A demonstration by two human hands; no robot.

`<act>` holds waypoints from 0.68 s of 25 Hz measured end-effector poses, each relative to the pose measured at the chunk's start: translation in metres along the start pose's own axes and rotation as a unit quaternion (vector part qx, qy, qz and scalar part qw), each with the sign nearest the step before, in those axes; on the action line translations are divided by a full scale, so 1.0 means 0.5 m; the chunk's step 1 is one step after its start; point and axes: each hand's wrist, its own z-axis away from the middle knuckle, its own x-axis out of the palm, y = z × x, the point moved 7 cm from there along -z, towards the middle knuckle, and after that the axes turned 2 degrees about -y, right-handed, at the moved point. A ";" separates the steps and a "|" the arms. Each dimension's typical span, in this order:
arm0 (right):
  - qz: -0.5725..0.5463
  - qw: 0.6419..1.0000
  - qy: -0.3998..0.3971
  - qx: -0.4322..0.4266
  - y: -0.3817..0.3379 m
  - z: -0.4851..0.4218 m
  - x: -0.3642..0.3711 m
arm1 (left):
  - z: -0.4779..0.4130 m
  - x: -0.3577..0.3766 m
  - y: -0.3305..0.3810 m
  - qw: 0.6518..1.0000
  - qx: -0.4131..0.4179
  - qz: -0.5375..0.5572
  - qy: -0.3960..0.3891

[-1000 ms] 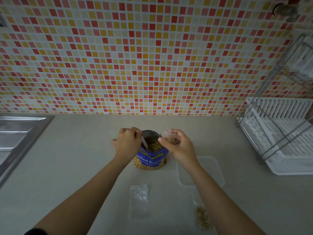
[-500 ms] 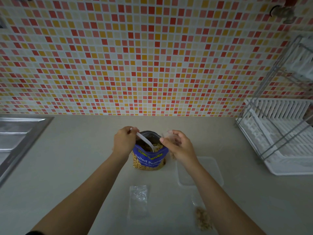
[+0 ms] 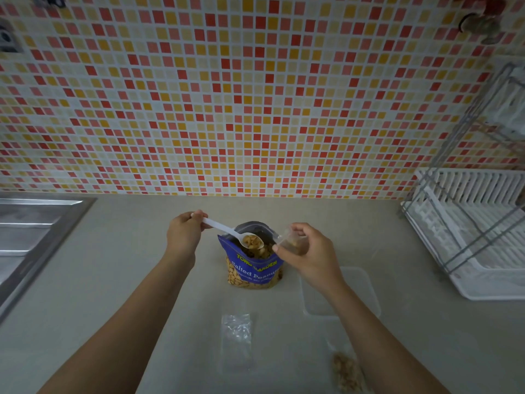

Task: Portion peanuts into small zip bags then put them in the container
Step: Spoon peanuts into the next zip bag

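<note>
1. From the head camera, we see our left hand (image 3: 183, 236) with its fingers curled tight around the handle of a white spoon (image 3: 227, 232), whose bowl, heaped with peanuts (image 3: 252, 241), sits over the open mouth of the blue peanut bag (image 3: 252, 273).
2. Our right hand (image 3: 308, 255) pinches a small clear zip bag (image 3: 289, 242) between thumb and fingers, just right of the spoon bowl.
3. A clear container (image 3: 360, 291) lies on the counter (image 3: 113, 280) under our right forearm.
4. Nearer us lie an empty zip bag (image 3: 237, 338) and a filled one (image 3: 345, 371). A white dish rack (image 3: 468, 237) stands far right.
</note>
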 end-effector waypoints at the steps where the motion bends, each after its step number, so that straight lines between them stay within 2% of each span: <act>1: 0.037 0.999 -0.001 -0.019 -0.010 0.002 0.001 | -0.003 -0.005 0.006 1.000 0.003 0.007 0.004; 5: 0.118 0.992 -0.001 -0.048 -0.034 -0.002 0.013 | -0.013 -0.021 0.044 1.000 0.004 0.019 0.024; 9: 0.118 0.993 -0.007 -0.031 -0.045 -0.011 0.028 | 0.001 -0.016 0.089 0.999 0.015 0.041 0.016; 11: 0.088 0.996 -0.010 -0.024 -0.050 -0.011 0.037 | 0.022 -0.008 0.121 0.998 0.051 0.022 0.003; 12: 0.067 0.998 -0.008 -0.021 -0.053 -0.009 0.041 | 0.040 -0.004 0.145 0.995 0.097 -0.007 -0.004; 14: 0.009 1.000 0.006 -0.005 -0.055 -0.007 0.046 | 0.098 0.005 0.205 0.960 0.258 -0.109 -0.006; 16: -0.055 0.998 0.018 0.019 -0.054 -0.008 0.050 | 0.176 0.022 0.252 0.876 0.439 -0.201 -0.012; 17: -0.082 0.996 0.020 0.024 -0.055 -0.008 0.053 | 0.209 0.032 0.265 0.831 0.503 -0.238 -0.018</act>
